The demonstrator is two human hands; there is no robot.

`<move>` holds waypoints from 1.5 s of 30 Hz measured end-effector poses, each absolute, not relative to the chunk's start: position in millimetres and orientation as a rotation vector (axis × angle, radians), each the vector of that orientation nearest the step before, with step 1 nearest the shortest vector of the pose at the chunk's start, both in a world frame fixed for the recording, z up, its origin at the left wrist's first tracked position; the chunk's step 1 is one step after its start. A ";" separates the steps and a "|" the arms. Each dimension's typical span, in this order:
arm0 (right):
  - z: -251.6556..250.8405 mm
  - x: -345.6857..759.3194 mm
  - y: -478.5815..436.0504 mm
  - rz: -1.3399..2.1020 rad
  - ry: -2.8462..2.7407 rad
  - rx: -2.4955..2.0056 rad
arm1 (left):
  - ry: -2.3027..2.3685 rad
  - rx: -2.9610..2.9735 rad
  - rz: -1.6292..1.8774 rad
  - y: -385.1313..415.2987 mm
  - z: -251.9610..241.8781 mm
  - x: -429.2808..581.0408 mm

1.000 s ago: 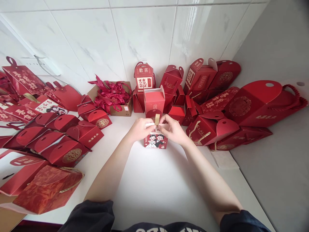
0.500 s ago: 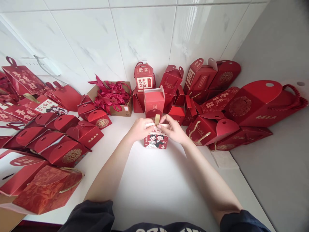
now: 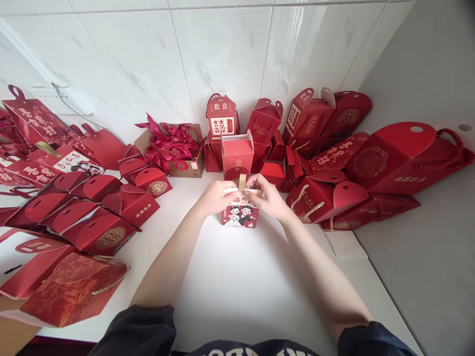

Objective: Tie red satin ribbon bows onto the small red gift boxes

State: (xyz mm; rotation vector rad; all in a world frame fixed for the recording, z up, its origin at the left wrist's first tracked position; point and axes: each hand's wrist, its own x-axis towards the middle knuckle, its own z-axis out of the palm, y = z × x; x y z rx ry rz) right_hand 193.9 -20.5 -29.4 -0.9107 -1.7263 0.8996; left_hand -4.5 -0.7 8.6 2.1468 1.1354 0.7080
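In the head view, the left hand and the right hand are both clamped by thumb and fingers on the top edge of a small red box with 2 cartoon figures, upright mid-table, its gold loop between them and its inside hidden. Far left of it, an open cardboard box holds heaped dark red ribbons. Red gift boxes crowd the left, more the right.

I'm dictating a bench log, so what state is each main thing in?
Couple-print gift box: upright, printed front showing
Gold ribbon loop: standing up at that box's top
Left hand: pinching the box's top edge
Right hand: pinching the top edge beside the loop
Cardboard carton: open-topped
Crimson ribbons: heaped in the carton
Double-happiness box: upright
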 end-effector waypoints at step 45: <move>-4.2 192.0 -39.3 0.626 -1.965 -1.138 | 1.130 2.172 0.703 -17.0 21.4 -0.4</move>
